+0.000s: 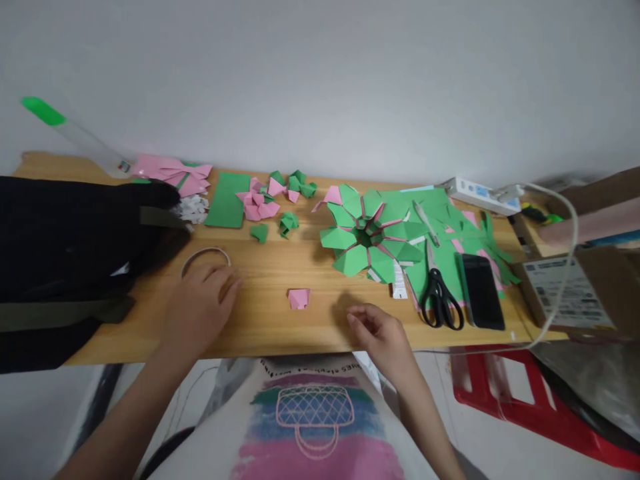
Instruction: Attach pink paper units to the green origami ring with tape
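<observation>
My left hand [205, 303] lies palm down over the table's left part, fingers loosely stretched. It covers the near side of a pale, thin ring [204, 252], perhaps a tape roll; whether it touches the ring I cannot tell. By the front edge is my right hand [383, 337], its fingers loosely bent and apart, with nothing visible in them. Between both hands sits a small folded pink paper piece [299, 299]. Beyond my right hand stands a green and pink folded paper flower [353, 260] with an opening in its centre.
Several folded paper pieces [260, 203] and a green sheet [228, 200] lie at the back. Black-handled scissors [437, 299], a phone [483, 291] and paper scraps [453, 223] are at right, near a power strip [483, 195] and cardboard box [575, 293]. A black bag [75, 260] covers the left end.
</observation>
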Demonstrator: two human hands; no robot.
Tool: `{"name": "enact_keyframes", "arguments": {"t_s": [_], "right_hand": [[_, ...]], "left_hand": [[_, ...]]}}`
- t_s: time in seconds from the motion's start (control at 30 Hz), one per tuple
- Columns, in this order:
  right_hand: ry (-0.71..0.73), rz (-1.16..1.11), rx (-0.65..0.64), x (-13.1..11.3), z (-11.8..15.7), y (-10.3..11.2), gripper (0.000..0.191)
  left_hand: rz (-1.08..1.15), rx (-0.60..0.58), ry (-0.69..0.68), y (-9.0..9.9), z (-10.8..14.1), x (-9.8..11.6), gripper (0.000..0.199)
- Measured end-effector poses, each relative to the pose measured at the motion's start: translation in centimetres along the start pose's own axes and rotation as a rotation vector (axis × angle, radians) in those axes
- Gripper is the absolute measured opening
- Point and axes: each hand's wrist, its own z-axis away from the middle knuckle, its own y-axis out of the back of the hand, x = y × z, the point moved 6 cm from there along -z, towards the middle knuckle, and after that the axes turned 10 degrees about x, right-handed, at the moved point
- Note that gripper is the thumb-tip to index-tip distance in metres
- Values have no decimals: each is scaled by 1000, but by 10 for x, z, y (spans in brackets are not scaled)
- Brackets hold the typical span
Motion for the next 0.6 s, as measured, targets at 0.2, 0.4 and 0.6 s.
{"name": "enact_keyframes", "arguments": {"t_s": [0.2, 0.4, 0.6], "right_hand": [[177, 124, -191, -36, 6, -16, 24], [302, 174, -295, -62, 12, -33, 22], [468, 86, -250, -78, 15, -40, 24]], "left_hand": [[-111, -95, -4, -10, -3, -15, 21], [-25, -71, 41, -16, 5, -17, 17], [230, -158, 20, -8, 17, 0, 17]]}}
